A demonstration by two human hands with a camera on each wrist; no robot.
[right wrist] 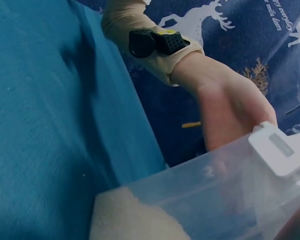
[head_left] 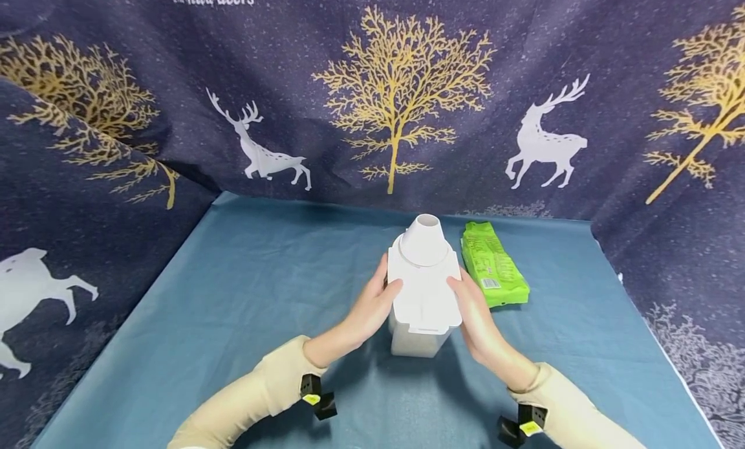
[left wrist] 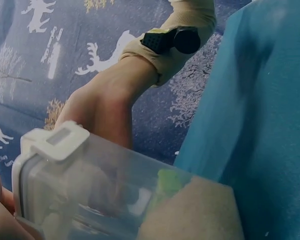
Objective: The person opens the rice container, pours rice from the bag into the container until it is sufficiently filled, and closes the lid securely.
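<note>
A clear plastic storage container [head_left: 414,344] with a white lid [head_left: 425,300] is at mid-table, between both hands. A white cone with a round opening at its tip [head_left: 423,242] stands on the lid's far part. My left hand [head_left: 372,306] grips the lid's left side, thumb over the top edge. On the opposite side my right hand [head_left: 474,313] holds it the same way. Pale, fine-looking contents [left wrist: 190,215] show through the lower part of the container in the left wrist view. A white side clip [right wrist: 277,150] of the lid appears in the right wrist view.
A bright green printed bag [head_left: 495,264] lies just right of the container, close beside the right hand. Blue cloth [head_left: 262,268] covers the table. A dark fabric backdrop [head_left: 349,145] with deer and golden trees rises at the back and sides.
</note>
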